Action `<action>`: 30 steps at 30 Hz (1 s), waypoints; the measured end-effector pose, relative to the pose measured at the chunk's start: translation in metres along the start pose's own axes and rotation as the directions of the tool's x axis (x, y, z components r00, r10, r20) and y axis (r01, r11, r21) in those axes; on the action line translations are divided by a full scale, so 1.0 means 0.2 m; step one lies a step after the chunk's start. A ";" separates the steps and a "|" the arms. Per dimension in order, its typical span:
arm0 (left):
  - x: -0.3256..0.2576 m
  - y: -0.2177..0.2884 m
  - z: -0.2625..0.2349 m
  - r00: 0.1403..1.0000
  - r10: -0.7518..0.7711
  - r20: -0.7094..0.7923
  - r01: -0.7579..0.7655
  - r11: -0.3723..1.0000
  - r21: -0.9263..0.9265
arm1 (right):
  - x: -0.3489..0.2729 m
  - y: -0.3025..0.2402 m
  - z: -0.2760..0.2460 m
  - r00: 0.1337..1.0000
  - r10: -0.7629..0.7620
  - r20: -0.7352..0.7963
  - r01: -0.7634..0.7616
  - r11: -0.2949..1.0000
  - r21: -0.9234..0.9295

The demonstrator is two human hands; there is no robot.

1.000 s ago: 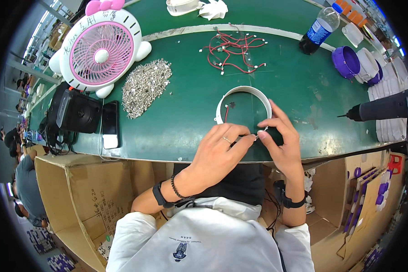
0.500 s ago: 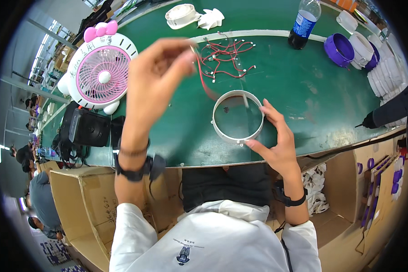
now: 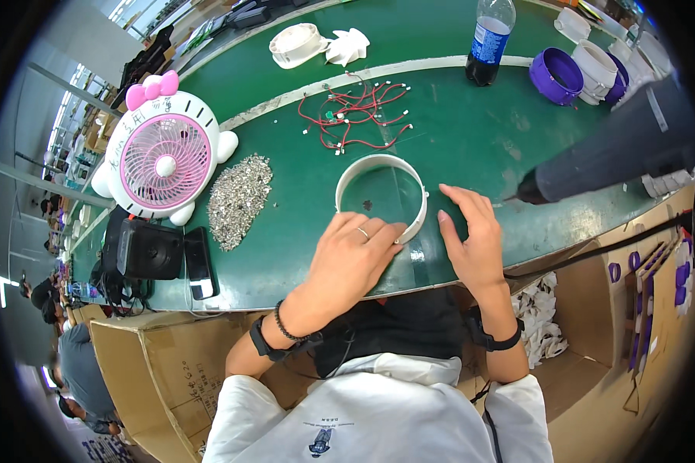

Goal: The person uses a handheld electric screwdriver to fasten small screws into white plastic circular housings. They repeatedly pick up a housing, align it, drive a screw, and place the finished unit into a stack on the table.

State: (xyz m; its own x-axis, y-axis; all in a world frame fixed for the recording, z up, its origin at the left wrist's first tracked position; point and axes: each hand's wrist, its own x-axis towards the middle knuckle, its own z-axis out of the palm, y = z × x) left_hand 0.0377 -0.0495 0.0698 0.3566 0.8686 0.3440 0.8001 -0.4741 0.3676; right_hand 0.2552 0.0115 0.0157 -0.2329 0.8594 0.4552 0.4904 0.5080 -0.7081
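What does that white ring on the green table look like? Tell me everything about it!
The white ring is a round, open hoop that looks like smooth plastic, with a low wall all around. It lies flat on the green table, which shows through its middle. The left hand rests on its near edge. The right hand lies just beside it.

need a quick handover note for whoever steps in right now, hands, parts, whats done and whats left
Left hand: flat on the green table, fingertips at the near rim of the white ring, holding nothing.
Right hand: open, resting on the table just right of the ring, holding nothing.
Parts: ring lies flat mid-table; red wires beyond it; pile of small metal pieces to the left; electric screwdriver to the right, untouched.
Done: ring set in place. Left: no wire or metal piece is on the ring yet, as far as can be seen.
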 end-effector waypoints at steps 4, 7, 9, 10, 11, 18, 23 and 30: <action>0.03 0.00 -0.07 0.998 0.060 -0.009 -0.060 0.998 0.020 | 0.07 -0.02 0.02 0.993 0.098 0.063 -0.107 0.983 0.151; 0.01 0.00 -0.09 0.995 0.092 -0.030 -0.091 0.995 0.037 | 0.09 0.00 0.05 0.972 0.172 0.157 -0.223 0.886 0.407; -0.01 0.01 -0.10 0.994 0.108 -0.034 -0.107 0.993 0.048 | 0.09 0.00 0.05 0.948 0.215 0.234 -0.313 0.750 0.582; -0.02 0.01 -0.11 0.993 0.114 -0.029 -0.113 0.992 0.052 | 0.09 0.00 0.04 0.929 0.242 0.281 -0.370 0.659 0.655; -0.02 0.01 -0.12 0.993 0.120 -0.023 -0.118 0.991 0.056 | 0.09 0.00 0.04 0.906 0.262 0.331 -0.422 0.557 0.715; -0.09 0.02 -0.16 0.992 0.128 0.003 -0.128 0.988 0.090 | 0.07 -0.04 0.02 0.867 0.330 0.373 -0.493 0.463 0.736; -0.16 -0.01 -0.20 0.993 0.118 -0.031 -0.112 0.982 0.149 | 0.13 -0.13 0.04 0.821 0.344 0.456 -0.566 0.387 0.728; -0.29 -0.05 -0.35 0.995 0.071 -0.073 -0.050 0.965 0.259 | 0.21 -0.20 0.22 0.760 0.222 0.611 -0.648 0.335 0.684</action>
State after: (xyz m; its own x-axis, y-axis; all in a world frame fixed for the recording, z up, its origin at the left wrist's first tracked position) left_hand -0.0240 -0.1064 0.1059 0.3764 0.8199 0.4314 0.8788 -0.4633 0.1138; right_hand 0.1899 0.0298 0.0387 -0.5810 0.8015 -0.1415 -0.2588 -0.3468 -0.9015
